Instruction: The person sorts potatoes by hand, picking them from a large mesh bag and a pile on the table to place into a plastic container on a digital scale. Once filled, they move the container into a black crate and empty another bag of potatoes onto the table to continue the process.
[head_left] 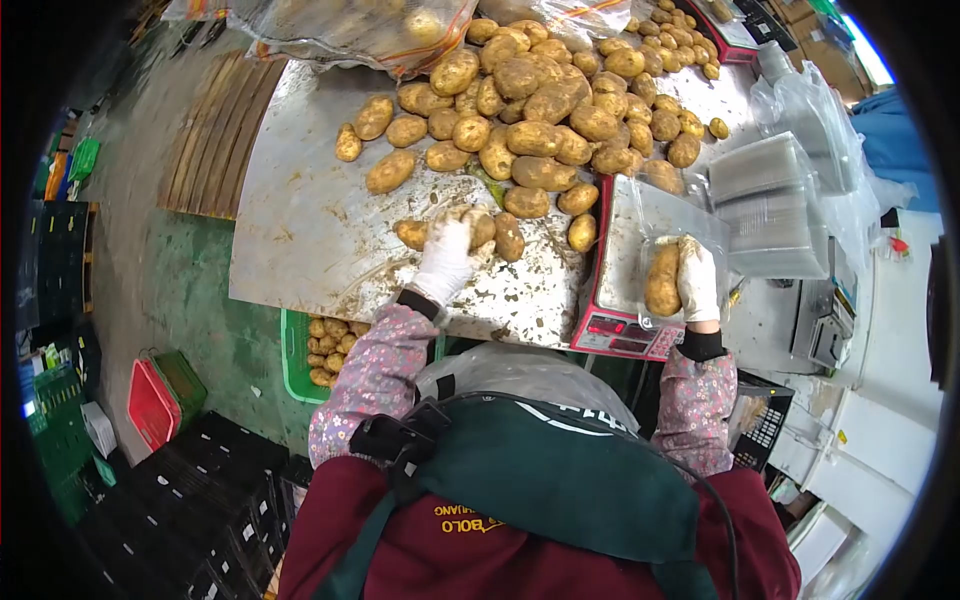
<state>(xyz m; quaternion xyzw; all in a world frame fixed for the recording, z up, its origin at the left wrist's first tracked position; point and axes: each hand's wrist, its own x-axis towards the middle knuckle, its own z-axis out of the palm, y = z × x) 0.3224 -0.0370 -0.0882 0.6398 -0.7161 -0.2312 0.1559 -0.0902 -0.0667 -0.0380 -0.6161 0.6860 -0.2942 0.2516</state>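
My left hand (447,258), in a white glove, closes around a potato (481,230) at the near part of the metal table. One potato (410,234) lies at its left and another potato (509,237) at its right. My right hand (698,280), also gloved, has its fingers along a large potato (661,281) in a clear plastic tray (652,318). That tray rests on a red-sided scale (612,334). Beyond my hands lies a big heap of soil-marked potatoes (540,138).
Mesh sacks (350,30) lie at the table's far edge. Stacked clear trays (770,215) stand right of the scale, beside plastic bags (812,120). A green crate (296,355) with potatoes sits below the table's near edge. A wooden pallet (215,135) is at the left.
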